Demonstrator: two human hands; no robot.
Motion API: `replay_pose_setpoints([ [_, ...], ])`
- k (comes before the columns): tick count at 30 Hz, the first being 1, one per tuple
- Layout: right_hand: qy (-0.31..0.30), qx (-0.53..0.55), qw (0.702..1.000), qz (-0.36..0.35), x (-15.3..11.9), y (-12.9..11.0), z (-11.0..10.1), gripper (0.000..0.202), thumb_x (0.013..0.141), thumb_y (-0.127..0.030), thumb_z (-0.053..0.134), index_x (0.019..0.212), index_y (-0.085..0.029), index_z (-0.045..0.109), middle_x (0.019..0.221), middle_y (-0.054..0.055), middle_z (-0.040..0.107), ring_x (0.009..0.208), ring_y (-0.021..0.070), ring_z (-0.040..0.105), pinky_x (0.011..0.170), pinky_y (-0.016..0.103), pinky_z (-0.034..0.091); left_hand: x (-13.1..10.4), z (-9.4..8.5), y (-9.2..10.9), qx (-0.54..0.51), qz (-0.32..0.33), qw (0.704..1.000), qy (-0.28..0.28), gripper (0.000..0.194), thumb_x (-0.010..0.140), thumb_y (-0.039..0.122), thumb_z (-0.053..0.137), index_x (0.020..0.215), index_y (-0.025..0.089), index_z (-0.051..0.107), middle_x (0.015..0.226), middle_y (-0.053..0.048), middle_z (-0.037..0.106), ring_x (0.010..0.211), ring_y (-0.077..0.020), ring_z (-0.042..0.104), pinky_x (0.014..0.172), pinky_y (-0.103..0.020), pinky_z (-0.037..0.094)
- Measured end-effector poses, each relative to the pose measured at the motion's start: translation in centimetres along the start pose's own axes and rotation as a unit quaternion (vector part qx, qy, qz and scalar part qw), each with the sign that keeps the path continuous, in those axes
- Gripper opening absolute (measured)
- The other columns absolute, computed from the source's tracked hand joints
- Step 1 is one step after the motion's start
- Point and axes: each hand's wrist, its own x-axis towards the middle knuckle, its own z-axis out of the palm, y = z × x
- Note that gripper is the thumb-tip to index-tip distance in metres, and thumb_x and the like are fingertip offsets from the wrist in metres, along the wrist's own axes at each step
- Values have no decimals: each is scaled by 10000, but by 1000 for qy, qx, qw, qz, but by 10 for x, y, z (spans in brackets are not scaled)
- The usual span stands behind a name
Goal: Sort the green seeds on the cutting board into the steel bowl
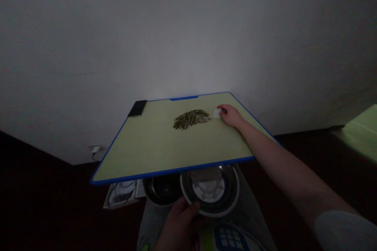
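Observation:
On the pale yellow-green tabletop (141,145) with a blue rim lies a loose, stretched-out pile of small greenish-brown bits (191,119), like dried seeds or leaves; the kind is too small to tell. Just right of the pile, my right hand (231,115) is closed on a small flat white piece (216,113), perhaps a card, whose edge is close to the nearest bits. Below the near table edge, my left hand (181,219) grips the rim of a shiny metal bowl (235,200), thumb on top, fingers mostly hidden. White material shows inside this bowl.
A second, darker metal bowl (147,192) sits left of the first, over the lap. A black phone (137,108) lies at the table's far left corner. The table's back edge meets a grey wall (188,39). A plugged-in white charger (96,149) sits low at left.

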Motion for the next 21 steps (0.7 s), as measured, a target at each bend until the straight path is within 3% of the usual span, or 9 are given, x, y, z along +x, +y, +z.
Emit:
replay_pose_setpoints([
  [13, -17, 8, 1000, -4, -4, -1, -3, 386, 802, -123, 544, 1163, -137, 679, 1104, 125, 691, 970, 219, 616, 903, 344, 466, -1, 3, 4, -4, 5, 1000, -10, 270, 666, 202, 788, 916, 129, 717, 937, -154, 803, 1010, -338, 717, 906, -438, 535],
  [21, -26, 12, 1000, -8, -4, 0, -3, 360, 799, -133, 553, 1131, -154, 692, 1025, 106, 701, 886, 209, 615, 834, 333, 485, 8, -6, -5, -25, 4, 1000, -14, 340, 628, 219, 824, 938, 128, 717, 977, -166, 796, 1039, -355, 703, 949, -465, 507],
])
